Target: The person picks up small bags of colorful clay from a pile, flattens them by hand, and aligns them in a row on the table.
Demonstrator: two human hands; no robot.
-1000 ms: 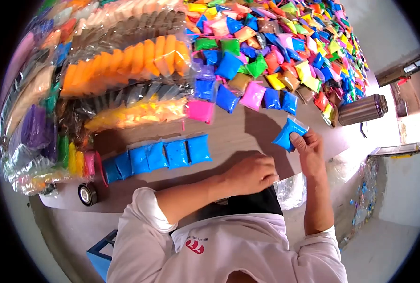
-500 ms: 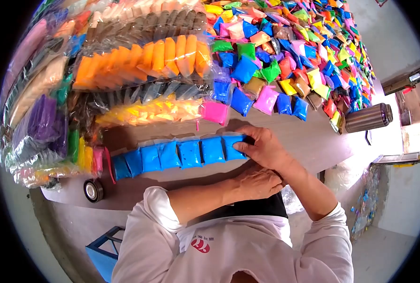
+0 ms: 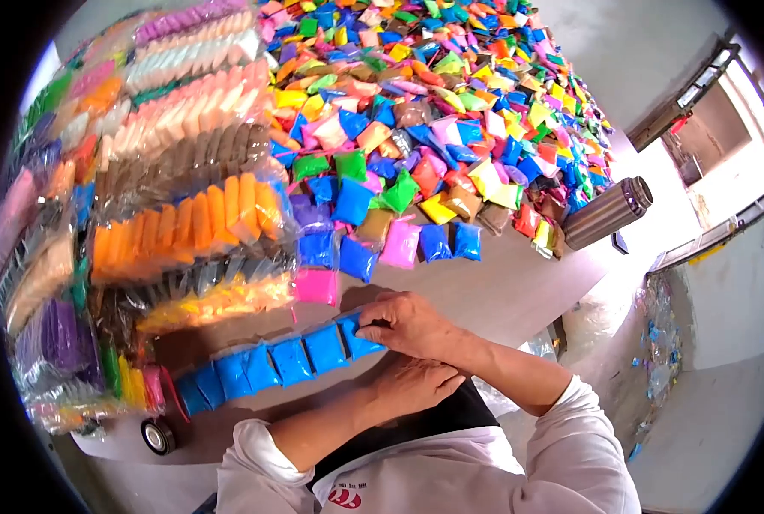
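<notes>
A strip of blue packets (image 3: pixel 289 361) in clear film lies across the near part of the table, running up toward the right. My right hand (image 3: pixel 412 325) is closed on the strip's right end, its thumb and fingers pinching the last packet. Just below, my left hand (image 3: pixel 416 384) crosses in front of my body, close under the right wrist. Its fingers are curled together, and whatever they might hold is hidden.
Bundled packet strips, including an orange strip (image 3: pixel 185 230), are stacked at left. A heap of loose colored packets (image 3: pixel 433 111) covers the far table. A metal flask (image 3: pixel 609 212) lies at the heap's right edge. A tape roll (image 3: pixel 157 436) sits near the front left edge.
The view has shifted, so the table's things appear lower and farther left. My right hand keeps its pinch on the strip's end. The left hand's fingers now extend farther right beneath the right wrist.
</notes>
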